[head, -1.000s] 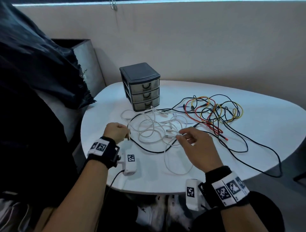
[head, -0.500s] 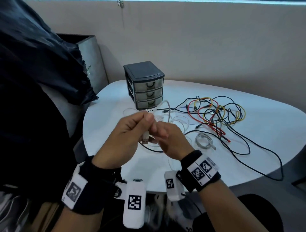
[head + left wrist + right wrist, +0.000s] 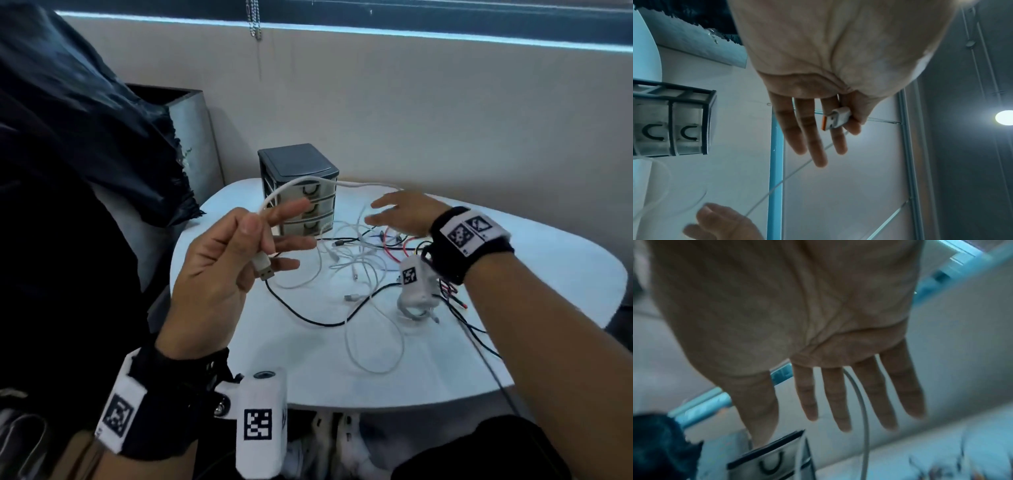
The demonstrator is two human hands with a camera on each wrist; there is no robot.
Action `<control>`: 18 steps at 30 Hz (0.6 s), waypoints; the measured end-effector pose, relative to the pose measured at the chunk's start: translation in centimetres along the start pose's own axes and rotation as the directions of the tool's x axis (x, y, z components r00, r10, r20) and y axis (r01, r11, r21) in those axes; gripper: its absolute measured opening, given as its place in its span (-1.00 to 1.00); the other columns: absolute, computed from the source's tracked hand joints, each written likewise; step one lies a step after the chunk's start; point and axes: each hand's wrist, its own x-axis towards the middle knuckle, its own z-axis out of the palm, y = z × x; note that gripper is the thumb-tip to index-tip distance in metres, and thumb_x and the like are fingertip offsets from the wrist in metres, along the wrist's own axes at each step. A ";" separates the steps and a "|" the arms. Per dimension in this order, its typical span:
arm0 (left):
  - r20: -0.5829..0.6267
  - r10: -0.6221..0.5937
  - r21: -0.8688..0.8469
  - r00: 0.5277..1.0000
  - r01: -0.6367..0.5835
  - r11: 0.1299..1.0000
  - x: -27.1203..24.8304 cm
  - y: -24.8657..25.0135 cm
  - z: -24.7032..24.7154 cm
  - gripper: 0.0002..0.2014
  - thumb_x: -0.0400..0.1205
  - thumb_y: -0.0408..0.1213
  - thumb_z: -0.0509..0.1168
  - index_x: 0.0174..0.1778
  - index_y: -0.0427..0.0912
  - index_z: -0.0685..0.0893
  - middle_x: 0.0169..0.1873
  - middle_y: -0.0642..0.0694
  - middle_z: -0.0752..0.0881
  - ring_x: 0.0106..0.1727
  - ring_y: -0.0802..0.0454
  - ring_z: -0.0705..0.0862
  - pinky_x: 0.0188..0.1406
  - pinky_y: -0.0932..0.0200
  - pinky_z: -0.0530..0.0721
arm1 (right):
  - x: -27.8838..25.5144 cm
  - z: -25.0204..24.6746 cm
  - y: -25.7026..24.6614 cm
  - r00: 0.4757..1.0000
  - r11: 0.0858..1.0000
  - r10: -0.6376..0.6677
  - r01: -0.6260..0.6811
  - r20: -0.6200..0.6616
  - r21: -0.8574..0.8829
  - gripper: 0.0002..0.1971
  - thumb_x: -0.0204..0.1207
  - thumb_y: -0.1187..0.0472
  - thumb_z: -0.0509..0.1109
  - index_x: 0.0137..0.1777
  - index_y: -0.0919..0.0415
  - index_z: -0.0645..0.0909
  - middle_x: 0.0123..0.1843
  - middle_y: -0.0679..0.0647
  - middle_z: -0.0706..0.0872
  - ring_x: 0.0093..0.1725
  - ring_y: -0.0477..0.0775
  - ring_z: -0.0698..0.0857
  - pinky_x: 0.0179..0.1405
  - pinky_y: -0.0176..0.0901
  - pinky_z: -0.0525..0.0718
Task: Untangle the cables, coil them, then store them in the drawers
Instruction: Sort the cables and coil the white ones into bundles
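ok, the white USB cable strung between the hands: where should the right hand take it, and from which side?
Judging by its pose, on the raised span of the white USB cable just beyond the open right hand, coming from below. That stretch hangs free above the white table; the left hand pinches its plug.

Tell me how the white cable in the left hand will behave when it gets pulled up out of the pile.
Probably floppy: the white cable sags in an arc from the left hand toward the right hand. Likely light, since thumb and fingers alone hold its plug. It may snag and drag neighbours, as its far part seems to run into the white tangle on the table.
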 end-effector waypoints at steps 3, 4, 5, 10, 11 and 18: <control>0.008 -0.002 0.030 1.000 0.002 1.000 -0.3 -0.7 -0.5 -0.71 0.64 0.09 0.25 -0.30 0.03 0.64 0.15 -0.11 0.80 0.01 -0.18 0.81 -0.07 0.07 0.73 | -0.2 -3.1 -0.9 0.997 0.894 0.053 -0.070 -0.050 -0.443 -0.37 0.61 -0.20 0.33 0.59 0.09 0.43 0.62 0.06 0.44 0.50 0.19 0.52 0.50 0.02 0.46; 0.004 -0.013 0.037 1.000 0.013 0.999 -0.3 -0.9 -0.5 -0.71 0.63 0.12 0.27 -0.29 0.03 0.64 0.12 -0.13 0.81 0.00 -0.19 0.81 -0.08 0.06 0.72 | -0.5 -4.1 -1.5 0.995 0.874 0.056 -0.087 -0.079 -0.479 -0.37 0.62 -0.19 0.33 0.58 0.14 0.44 0.57 0.11 0.49 0.39 0.23 0.62 0.40 0.05 0.56; -0.003 -0.028 0.045 1.000 0.028 0.999 -0.2 -1.3 -0.3 -0.70 0.63 0.14 0.28 -0.29 0.03 0.64 0.09 -0.14 0.82 -0.02 -0.20 0.80 -0.08 0.05 0.72 | -0.7 -5.1 -2.0 0.993 0.876 0.050 -0.094 -0.105 -0.474 -0.38 0.61 -0.17 0.35 0.56 0.18 0.45 0.50 0.15 0.55 0.25 0.26 0.70 0.31 0.08 0.64; -0.120 -0.119 0.119 0.986 0.134 0.984 0.3 -3.0 0.7 -0.66 0.72 -0.04 0.19 -0.38 0.07 0.65 -0.13 -0.11 0.84 -0.17 -0.11 0.79 -0.17 0.12 0.71 | -1.0 -8.5 -2.8 0.890 0.947 -0.238 0.123 -0.389 -0.297 -0.35 0.59 -0.10 0.40 0.63 0.08 0.35 0.70 0.09 0.29 0.65 0.13 0.31 0.62 0.02 0.22; -0.146 -0.130 0.129 0.981 0.149 0.980 0.3 -3.3 0.7 -0.64 0.74 -0.08 0.18 -0.39 0.08 0.65 -0.15 -0.10 0.84 -0.20 -0.09 0.78 -0.19 0.14 0.71 | -1.3 -8.8 -3.0 0.842 0.942 -0.303 0.194 -0.447 -0.274 -0.35 0.58 -0.09 0.41 0.63 0.05 0.35 0.73 0.07 0.20 0.71 0.07 0.16 0.66 -0.01 0.11; -0.340 -0.141 0.130 0.930 0.195 0.972 0.3 -4.6 -0.1 -0.64 0.81 -0.20 0.08 -0.26 -0.10 0.64 -0.22 -0.09 0.82 -0.27 -0.06 0.74 -0.24 0.15 0.68 | -2.4 -8.3 -1.9 0.982 0.984 -0.176 0.174 -0.067 -0.034 -0.69 0.52 -0.06 0.51 -0.04 0.22 0.74 -0.09 0.04 0.84 -0.08 -0.02 0.82 -0.07 -0.07 0.76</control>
